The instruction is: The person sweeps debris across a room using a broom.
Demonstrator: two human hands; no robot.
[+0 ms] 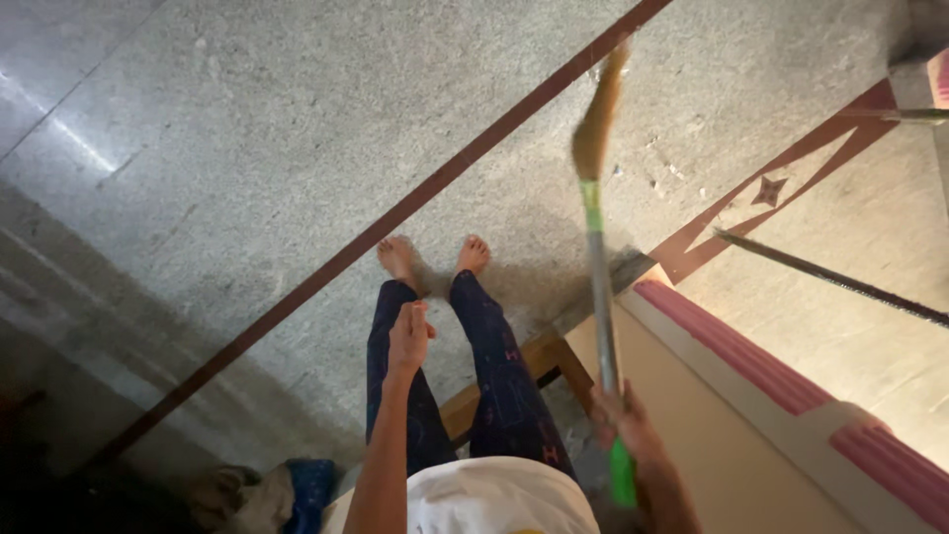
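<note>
At the far left a pile of cloth lies on the grey stone floor, well left of the broom. A dark red inlaid strip crosses the floor on a diagonal, passing left of the broom's head. The left hand hangs free over the person's legs, well left of the broom; its fingers are loosely curled and hold nothing. The bare feet stand on the floor, just left of the broom's shaft, with a wooden stool beside the legs.

The broom is gripped by the right hand, whose fingers are wrapped tightly around the lower shaft, just above its bright green end. From there the long axis runs nearly straight up the view, tilted slightly left, and the blurred straw head points away from the person toward the red strip, out over the floor.

Right of the broom a pink-edged ledge runs diagonally close to the shaft; left of it the floor lies broad and open.
</note>
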